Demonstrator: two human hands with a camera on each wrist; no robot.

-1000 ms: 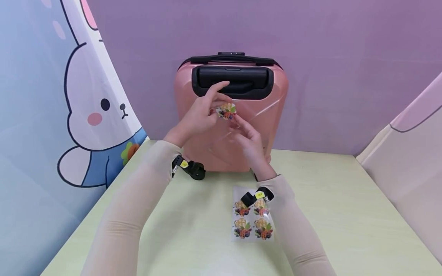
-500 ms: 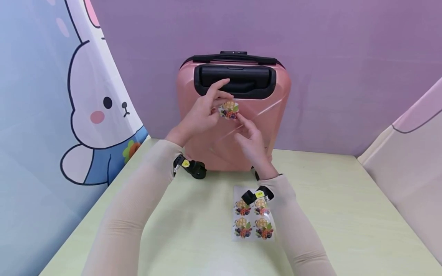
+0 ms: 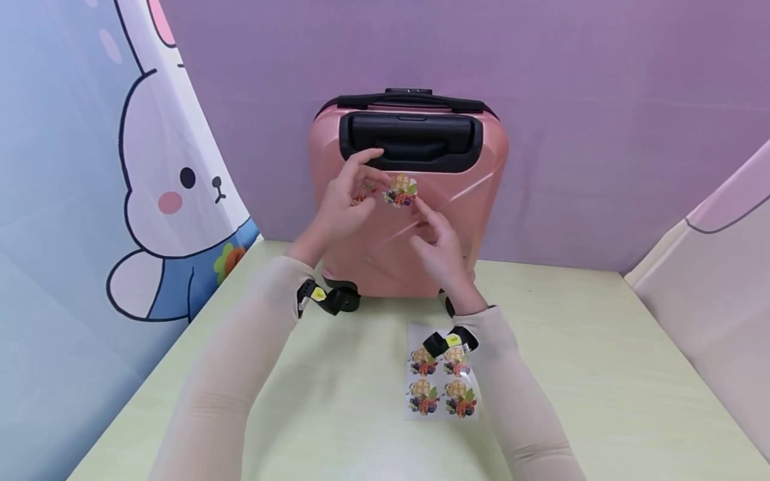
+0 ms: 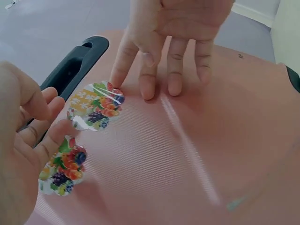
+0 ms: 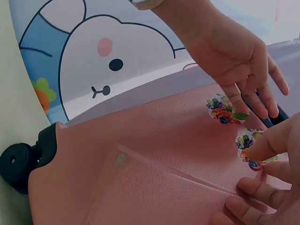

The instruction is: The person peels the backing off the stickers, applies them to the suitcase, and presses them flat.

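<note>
Below the twelve-o'clock handle (image 3: 415,132): fruit sticker (image 3: 400,192), presumably light, creasable, best held by edges; touched at four by straight-fingered right hand (image 3: 443,248), relaxed left hand (image 3: 338,210) at nine.

the left arm (image 3: 219,374) and right arm (image 3: 520,394) reach from near to far, slanting inward; the left hand (image 3: 341,207) has parted, loosely bent fingers, the right hand (image 3: 444,247) straighter ones.

Pink suitcase (image 3: 385,257), fruit-patterned multicoloured stickers (image 3: 401,191)
</note>
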